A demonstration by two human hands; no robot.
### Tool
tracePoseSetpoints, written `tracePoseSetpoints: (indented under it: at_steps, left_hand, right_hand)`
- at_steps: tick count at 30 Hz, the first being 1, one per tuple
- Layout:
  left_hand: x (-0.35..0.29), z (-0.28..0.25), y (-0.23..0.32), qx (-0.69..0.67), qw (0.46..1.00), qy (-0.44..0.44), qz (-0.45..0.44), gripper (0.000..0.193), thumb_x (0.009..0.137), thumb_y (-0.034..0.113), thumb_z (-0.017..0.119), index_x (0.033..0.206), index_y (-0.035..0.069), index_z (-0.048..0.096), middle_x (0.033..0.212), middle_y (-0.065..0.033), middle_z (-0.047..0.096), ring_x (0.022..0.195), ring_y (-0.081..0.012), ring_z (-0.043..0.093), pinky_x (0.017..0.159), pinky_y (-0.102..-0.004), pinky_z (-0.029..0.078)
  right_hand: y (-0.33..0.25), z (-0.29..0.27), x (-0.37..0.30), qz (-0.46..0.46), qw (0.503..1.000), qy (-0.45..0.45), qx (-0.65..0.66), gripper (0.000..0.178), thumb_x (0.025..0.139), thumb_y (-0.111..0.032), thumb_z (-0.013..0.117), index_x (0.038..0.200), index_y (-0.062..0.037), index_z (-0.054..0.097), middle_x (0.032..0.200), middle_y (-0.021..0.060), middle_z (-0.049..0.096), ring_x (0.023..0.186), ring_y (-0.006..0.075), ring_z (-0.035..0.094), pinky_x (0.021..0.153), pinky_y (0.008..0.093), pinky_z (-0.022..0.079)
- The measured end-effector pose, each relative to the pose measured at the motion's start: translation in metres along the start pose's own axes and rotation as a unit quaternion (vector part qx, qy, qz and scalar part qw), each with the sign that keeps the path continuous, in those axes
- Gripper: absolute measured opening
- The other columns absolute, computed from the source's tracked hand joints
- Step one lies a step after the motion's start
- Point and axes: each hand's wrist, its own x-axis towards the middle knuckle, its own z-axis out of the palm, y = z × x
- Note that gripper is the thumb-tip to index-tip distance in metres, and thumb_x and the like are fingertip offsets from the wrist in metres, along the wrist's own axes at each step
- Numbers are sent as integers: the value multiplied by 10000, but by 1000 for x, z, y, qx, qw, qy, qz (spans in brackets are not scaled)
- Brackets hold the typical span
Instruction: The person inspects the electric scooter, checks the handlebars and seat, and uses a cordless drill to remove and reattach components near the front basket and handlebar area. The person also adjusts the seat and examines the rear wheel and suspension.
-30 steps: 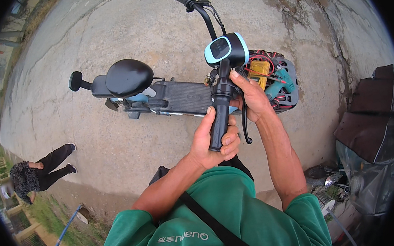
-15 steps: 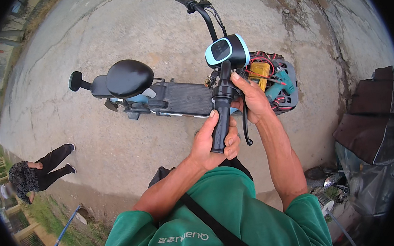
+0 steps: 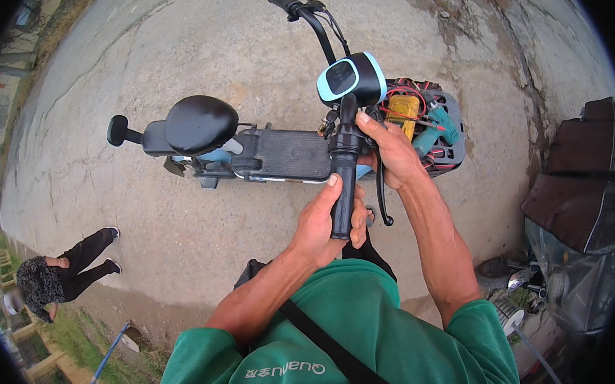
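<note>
A small electric scooter stands side-on in front of me, with its black handlebar (image 3: 324, 40) and its blue-rimmed display housing (image 3: 367, 79) turned toward me. My left hand (image 3: 319, 223) is wrapped round the black rubber handlebar grip (image 3: 344, 198), thumb along its side and fingers underneath. Just beyond it, my right hand (image 3: 395, 152) holds the base of the brake lever (image 3: 382, 197), its thumb on top by the bar. The right fingertips are partly hidden behind the bar. The lever's free end points back toward me.
In the front basket (image 3: 456, 153) lie a yellow meter (image 3: 404, 111) with red leads and a teal power tool (image 3: 437, 135). The scooter has a black seat (image 3: 201, 125) and footboard (image 3: 294, 155). A person (image 3: 47, 281) stands at left. A covered vehicle (image 3: 574, 185) is at right.
The handlebar has shifted very slightly left with both hands on it. My left fingers have moved a little under the grip. Part of a foot now shows beside them.
</note>
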Motion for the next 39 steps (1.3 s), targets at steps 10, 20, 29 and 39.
tracePoseSetpoints:
  at_steps: [10, 20, 29, 39]
  left_hand:
    - [0, -1, 4, 25, 1000, 4, -1, 553, 1151, 528, 339, 1145, 22, 564, 697, -96, 576, 535, -215, 560, 528, -388, 471]
    - [4, -4, 8, 55, 998, 2, -9, 557, 1147, 535, 352, 1166, 17, 558, 709, -106, 598, 540, -224, 589, 544, -383, 510]
    - [-3, 4, 10, 106, 993, 52, 2, 552, 1144, 525, 373, 1153, 5, 559, 709, -115, 614, 533, -224, 597, 535, -377, 519]
    - [-3, 0, 9, 137, 990, 39, 21, 539, 1144, 512, 386, 1136, 2, 561, 698, -128, 624, 523, -229, 610, 536, -357, 526]
  right_hand:
    - [4, -1, -1, 0, 1000, -2, 11, 400, 998, -499, 720, 1100, -112, 733, 1014, 17, 750, 919, 125, 714, 751, 322, 597]
    - [5, 1, -3, 3, 1000, 17, 1, 433, 984, -521, 735, 1101, -104, 736, 1011, 25, 751, 924, 137, 719, 800, 358, 603]
    - [4, 1, -2, 1, 1000, 1, -8, 421, 993, -518, 721, 1081, -107, 738, 1004, 15, 750, 928, 123, 716, 775, 336, 602]
    - [5, -1, 0, 3, 1000, 4, -10, 417, 1000, -517, 710, 1097, -113, 738, 1025, 22, 750, 939, 121, 704, 779, 347, 598]
